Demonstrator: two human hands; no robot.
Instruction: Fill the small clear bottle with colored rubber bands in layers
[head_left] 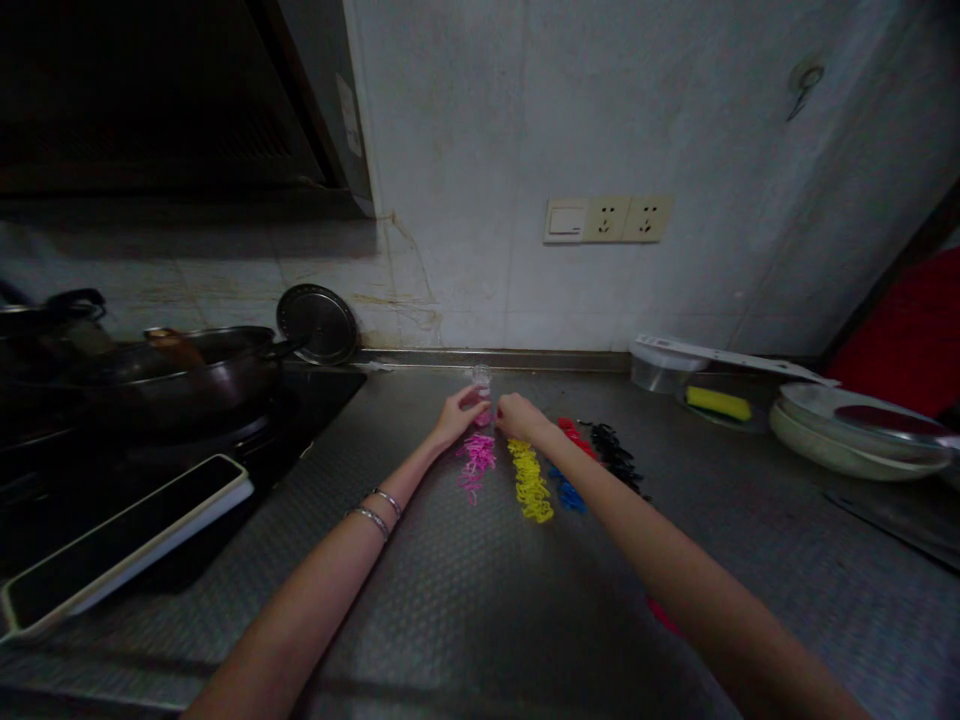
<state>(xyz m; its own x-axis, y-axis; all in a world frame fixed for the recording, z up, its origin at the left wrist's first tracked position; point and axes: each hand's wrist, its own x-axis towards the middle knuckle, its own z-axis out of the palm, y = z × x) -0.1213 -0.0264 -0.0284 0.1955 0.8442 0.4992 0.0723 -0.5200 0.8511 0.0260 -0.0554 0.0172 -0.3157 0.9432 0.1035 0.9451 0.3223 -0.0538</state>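
Note:
My left hand (456, 418) is wrapped around a small clear container (481, 378) that stands near the back of the metal counter, with pink bits showing inside. Close beside it, my right hand (519, 416) has its fingers pinched together; what they hold, if anything, is hidden. Just in front of the container lies a heap of small pink pieces (478, 455). A strip of small yellow pieces (531, 485) runs below my right hand. Partly behind my right forearm are small blue pieces (570, 490), red pieces (576, 436) and black pieces (613, 452).
On the left, a pan (202, 375) sits on the stove, with a long dark-topped, white-edged object (127, 540) nearer me. A round metal lid (318, 324) leans on the wall. At right are a clear tub (660, 368), a yellow sponge (718, 404) and stacked bowls (847, 445).

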